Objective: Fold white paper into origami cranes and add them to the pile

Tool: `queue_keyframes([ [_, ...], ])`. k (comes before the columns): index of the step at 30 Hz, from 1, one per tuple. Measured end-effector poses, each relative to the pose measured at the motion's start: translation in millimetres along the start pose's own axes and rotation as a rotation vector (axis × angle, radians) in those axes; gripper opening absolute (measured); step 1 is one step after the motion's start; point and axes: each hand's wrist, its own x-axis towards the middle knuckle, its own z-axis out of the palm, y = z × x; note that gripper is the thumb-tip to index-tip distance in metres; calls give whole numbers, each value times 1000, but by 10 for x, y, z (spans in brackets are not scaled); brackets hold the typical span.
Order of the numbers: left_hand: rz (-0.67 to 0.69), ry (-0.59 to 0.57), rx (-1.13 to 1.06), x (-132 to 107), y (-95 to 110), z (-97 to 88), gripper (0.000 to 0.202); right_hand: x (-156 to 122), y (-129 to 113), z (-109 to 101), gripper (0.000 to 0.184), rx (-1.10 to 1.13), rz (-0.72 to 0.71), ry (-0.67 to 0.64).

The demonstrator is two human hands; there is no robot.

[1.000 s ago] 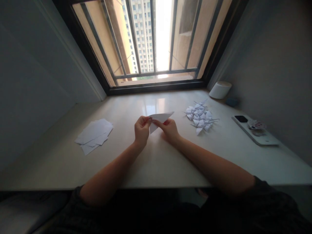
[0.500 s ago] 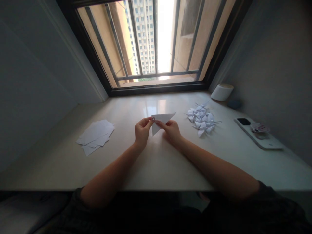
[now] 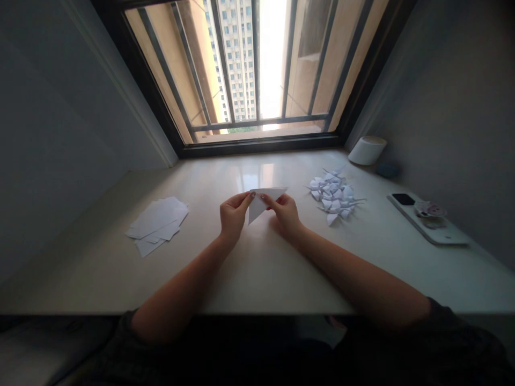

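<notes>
A white sheet of paper [image 3: 256, 208], folded into a triangle, is held up over the middle of the table [image 3: 257, 268]. My left hand [image 3: 233, 212] pinches its upper left corner between thumb and fingers. On the other side, my right hand [image 3: 286, 213] grips the paper near its middle, the thumb lying on the near face and the fingers partly behind. One point of the triangle hangs downward and another reaches out to the right, above my right hand.
Flat white paper sheets [image 3: 159, 220] lie in a loose pile on the left. To the right is a heap of small folded paper pieces [image 3: 333, 195]. Farther right are a phone [image 3: 426, 220] and a white cylindrical object [image 3: 367, 150]. A barred window [image 3: 257, 143] closes off the back.
My right thumb has moved slightly up and right along the paper, away from my left thumb. The hanging point of the triangle has shifted a little to the left.
</notes>
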Motion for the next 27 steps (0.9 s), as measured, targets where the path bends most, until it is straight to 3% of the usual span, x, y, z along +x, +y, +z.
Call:
queue_keyframes([
  [7, -26, -33, 9, 6, -23, -3, 29, 41, 14, -37, 40, 24, 36, 30],
  [27, -35, -56, -23, 37, -51, -9, 34, 60, 62, -57, 35, 32, 35, 38],
])
